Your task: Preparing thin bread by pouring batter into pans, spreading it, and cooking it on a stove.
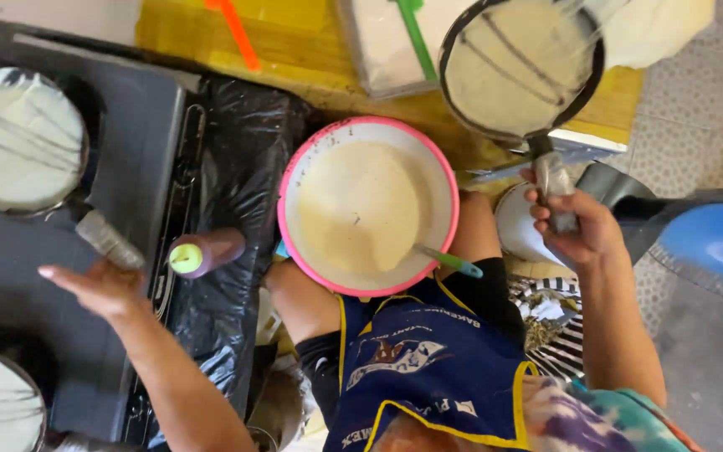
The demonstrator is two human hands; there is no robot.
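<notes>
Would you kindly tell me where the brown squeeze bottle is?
The brown squeeze bottle lies on the black plastic sheet, left of the pink-rimmed bowl, near the left hand.

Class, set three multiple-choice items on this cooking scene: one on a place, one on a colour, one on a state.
1. Where is the bowl of batter?
A. on the person's lap
B. on the stove
C. on the floor

2. What colour is the bowl's rim?
A. blue
B. pink
C. black

3. What is the right hand doing?
A. resting open
B. stirring the batter
C. gripping the handle of a raised pan

Answers:
1 A, since it sits between the knees above the apron.
2 B, as a pink edge rings the white bowl.
3 C, as the fingers wrap the handle while the left hand is open beside the handle of another pan on the stove.
</notes>
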